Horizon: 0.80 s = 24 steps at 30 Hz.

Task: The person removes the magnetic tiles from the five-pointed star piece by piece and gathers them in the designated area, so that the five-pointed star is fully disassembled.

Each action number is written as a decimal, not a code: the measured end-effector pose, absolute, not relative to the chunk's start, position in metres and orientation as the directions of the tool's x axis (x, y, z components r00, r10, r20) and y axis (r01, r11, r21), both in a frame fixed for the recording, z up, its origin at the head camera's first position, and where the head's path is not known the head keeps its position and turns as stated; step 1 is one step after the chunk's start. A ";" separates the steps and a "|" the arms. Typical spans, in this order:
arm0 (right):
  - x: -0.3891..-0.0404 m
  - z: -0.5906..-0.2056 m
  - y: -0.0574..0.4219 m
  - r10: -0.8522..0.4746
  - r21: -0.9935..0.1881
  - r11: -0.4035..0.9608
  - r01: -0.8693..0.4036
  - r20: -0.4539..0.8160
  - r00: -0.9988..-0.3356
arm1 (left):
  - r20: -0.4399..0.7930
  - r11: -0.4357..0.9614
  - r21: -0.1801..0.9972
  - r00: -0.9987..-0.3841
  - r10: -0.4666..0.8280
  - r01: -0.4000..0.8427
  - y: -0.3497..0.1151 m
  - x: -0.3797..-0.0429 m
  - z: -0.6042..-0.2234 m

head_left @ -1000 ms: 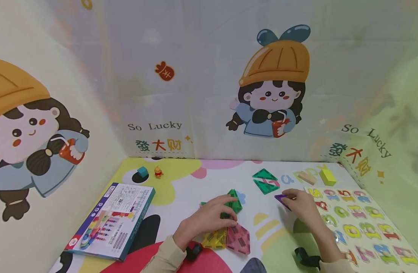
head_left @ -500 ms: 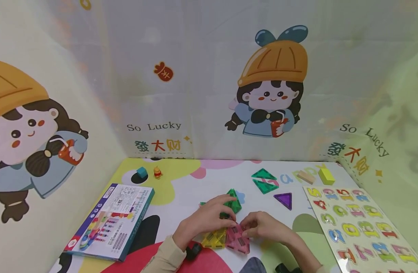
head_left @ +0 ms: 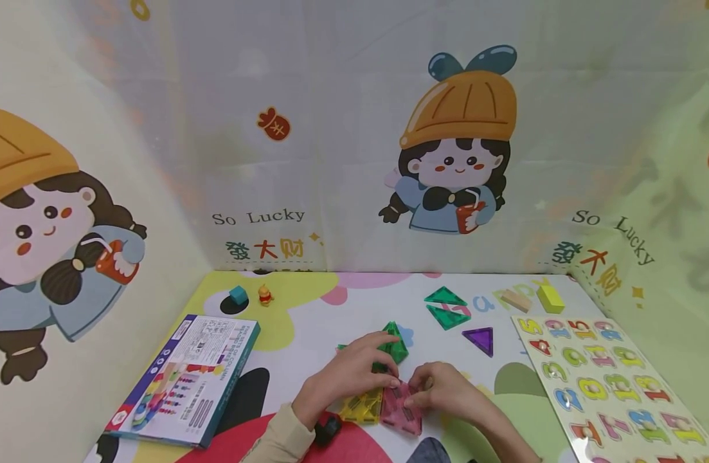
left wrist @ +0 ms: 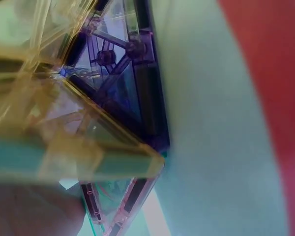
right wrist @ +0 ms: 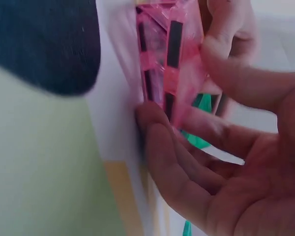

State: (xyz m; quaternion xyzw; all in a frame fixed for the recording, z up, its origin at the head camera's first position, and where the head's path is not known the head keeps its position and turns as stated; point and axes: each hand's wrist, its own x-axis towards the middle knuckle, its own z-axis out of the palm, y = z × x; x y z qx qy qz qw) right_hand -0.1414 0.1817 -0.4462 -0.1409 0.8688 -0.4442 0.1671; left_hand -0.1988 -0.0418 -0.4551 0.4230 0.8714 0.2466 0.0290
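Observation:
A cluster of see-through magnetic tiles stands on the table, with a yellow tile [head_left: 358, 409], a pink tile [head_left: 402, 415] and a green tile [head_left: 396, 347] showing. My left hand [head_left: 354, 368] holds the cluster from above, fingers bent over it and hiding its middle. At the pink tile's right side, my right hand [head_left: 447, 389] grips it with thumb and fingers. A dark purple tile [left wrist: 150, 93] leans beside the yellow one in the left wrist view. Right of the hands, a loose purple triangle tile [head_left: 481, 339] lies flat. Two green triangle tiles [head_left: 447, 296] lie farther back.
A boxed toy [head_left: 183, 379] lies at left. Behind it are a blue cube [head_left: 238, 295] and a small figurine [head_left: 265, 295]. A number puzzle board [head_left: 605, 379] covers the right side, with a wooden block [head_left: 516, 300] and a yellow block [head_left: 550, 299] behind it.
My right hand let go of the purple triangle tile, leaving it on the table, and came left to the pink tile. My left hand stays on the cluster.

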 end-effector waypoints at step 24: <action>-0.161 -0.466 0.214 -0.601 -0.980 0.150 0.127 -0.193 -0.776 | 0.153 0.499 0.423 -0.602 0.783 0.756 -0.043 -0.201 -0.455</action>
